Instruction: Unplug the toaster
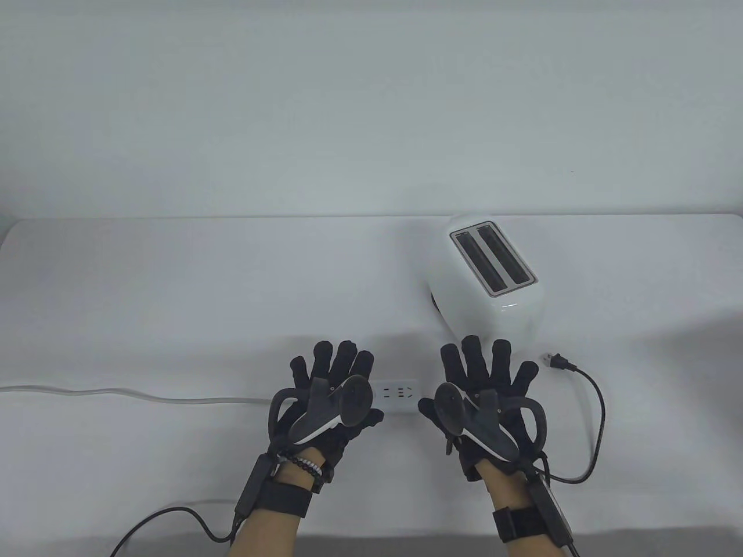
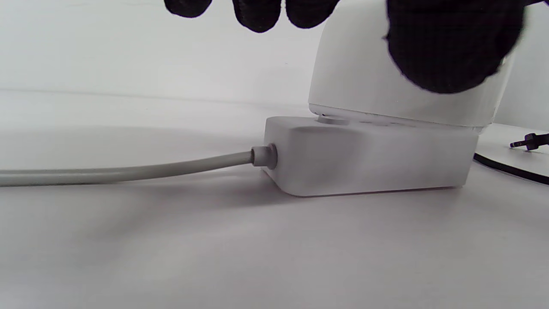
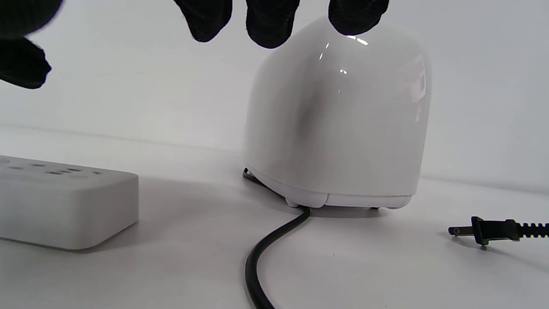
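Observation:
A white two-slot toaster (image 1: pixel 490 281) stands on the table right of centre; it also shows in the right wrist view (image 3: pixel 339 124) and the left wrist view (image 2: pixel 369 73). Its black plug (image 1: pixel 554 362) lies loose on the table to the right of my right hand, clear of the white power strip (image 1: pixel 396 394); it also shows in the right wrist view (image 3: pixel 484 229). The black cord (image 1: pixel 598 418) loops round my right wrist side. My left hand (image 1: pixel 334 383) and right hand (image 1: pixel 484 386) lie flat with fingers spread, one on each side of the strip (image 2: pixel 369 159), holding nothing.
The strip's grey cable (image 1: pixel 116 395) runs off to the left edge; it also shows in the left wrist view (image 2: pixel 128 171). A black glove cable (image 1: pixel 168 519) lies near the table's front edge. A white wall stands behind the table.

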`<control>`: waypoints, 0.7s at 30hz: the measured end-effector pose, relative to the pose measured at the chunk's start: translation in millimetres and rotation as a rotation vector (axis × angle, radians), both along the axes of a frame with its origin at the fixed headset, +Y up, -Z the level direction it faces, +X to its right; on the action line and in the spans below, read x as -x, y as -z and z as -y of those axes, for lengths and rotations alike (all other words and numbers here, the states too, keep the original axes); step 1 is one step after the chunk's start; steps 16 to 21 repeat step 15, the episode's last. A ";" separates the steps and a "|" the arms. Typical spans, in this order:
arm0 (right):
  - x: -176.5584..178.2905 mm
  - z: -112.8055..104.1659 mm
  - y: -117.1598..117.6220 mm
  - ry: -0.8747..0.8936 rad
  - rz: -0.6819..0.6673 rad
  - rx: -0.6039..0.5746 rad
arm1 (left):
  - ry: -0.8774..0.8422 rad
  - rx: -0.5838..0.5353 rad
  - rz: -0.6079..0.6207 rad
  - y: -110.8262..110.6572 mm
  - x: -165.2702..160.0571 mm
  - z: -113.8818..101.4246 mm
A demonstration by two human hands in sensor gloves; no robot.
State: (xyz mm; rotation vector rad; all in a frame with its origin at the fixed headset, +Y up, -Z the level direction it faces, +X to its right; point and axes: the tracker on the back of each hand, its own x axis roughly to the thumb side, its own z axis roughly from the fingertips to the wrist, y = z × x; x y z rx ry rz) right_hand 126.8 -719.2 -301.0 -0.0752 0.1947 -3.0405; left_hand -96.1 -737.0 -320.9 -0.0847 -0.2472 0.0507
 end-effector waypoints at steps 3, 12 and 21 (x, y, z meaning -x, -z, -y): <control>-2.5 5.6 -0.6 0.025 0.008 0.023 | 0.003 0.005 -0.001 -0.1 -0.5 0.4; -9.6 5.4 -5.3 0.039 0.011 0.019 | 0.014 0.019 0.003 0.8 -3.5 2.7; -11.7 5.5 -6.0 0.045 0.017 0.021 | 0.016 0.024 0.004 1.4 -4.7 3.2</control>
